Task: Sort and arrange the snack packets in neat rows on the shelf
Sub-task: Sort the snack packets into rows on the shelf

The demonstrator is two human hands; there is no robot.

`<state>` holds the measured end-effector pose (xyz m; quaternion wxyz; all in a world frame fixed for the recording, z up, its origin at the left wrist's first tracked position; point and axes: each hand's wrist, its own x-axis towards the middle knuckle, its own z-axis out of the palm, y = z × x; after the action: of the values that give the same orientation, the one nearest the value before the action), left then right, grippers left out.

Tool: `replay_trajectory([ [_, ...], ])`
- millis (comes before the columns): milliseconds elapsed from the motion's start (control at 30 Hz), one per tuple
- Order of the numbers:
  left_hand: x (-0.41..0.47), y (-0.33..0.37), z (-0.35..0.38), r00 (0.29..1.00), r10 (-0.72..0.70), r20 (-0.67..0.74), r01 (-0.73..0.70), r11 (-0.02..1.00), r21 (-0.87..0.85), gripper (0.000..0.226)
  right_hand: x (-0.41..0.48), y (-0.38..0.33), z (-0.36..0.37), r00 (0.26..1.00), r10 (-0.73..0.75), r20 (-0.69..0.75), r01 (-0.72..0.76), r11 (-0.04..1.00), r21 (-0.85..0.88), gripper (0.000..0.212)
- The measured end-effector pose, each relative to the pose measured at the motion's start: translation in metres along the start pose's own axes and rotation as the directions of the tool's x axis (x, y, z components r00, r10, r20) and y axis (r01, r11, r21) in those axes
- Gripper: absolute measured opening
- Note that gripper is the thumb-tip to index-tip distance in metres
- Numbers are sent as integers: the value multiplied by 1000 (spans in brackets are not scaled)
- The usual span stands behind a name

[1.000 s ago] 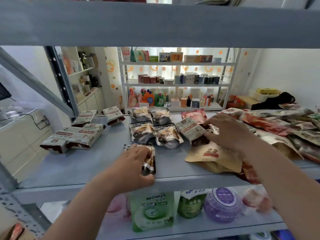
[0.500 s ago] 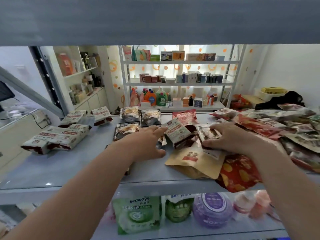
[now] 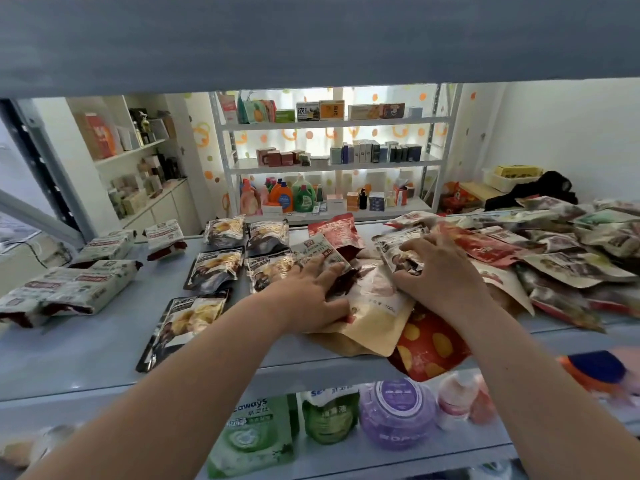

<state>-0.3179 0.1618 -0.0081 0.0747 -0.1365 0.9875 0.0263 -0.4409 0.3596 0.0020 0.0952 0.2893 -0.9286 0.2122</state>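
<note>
Left hand [image 3: 313, 294], fingers spread, presses flat on a white packet [image 3: 320, 252]; right hand [image 3: 438, 271], fingers curled, grips a dark packet [image 3: 398, 249] on the shelf [image 3: 86, 355].

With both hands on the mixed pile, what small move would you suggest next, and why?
Probably lift the white-and-maroon packet under the left hand and carry it left to the matching packets. It lies loose on the kraft pouch, while its kind is already grouped there.
</note>
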Motion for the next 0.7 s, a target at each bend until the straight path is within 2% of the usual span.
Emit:
replay_trajectory([
  [67,-1,4,-2,999,6,-50,-6,1000,3,80,-1,9,-4,1000,28,2,-28,999,34,58],
  [167,-15,26,-3,979,143,-147,-154,986,-69,78,-1,21,-8,999,31,-7,-30,994,107,58],
  [300,-35,77,6,927,369,-67,-367,929,42,97,0,29,-9,996,43,-72,-28,981,193,57],
  [400,-31,95,11,920,384,-84,-368,916,159,98,4,32,-13,994,65,-86,-38,957,288,54],
  [500,-19,99,14,909,391,-144,-367,915,170,89,9,33,-16,996,38,-77,-14,956,292,50],
  [700,2,111,11,908,396,-136,-366,909,198,84,21,39,-25,996,1,-90,24,960,280,48],
])
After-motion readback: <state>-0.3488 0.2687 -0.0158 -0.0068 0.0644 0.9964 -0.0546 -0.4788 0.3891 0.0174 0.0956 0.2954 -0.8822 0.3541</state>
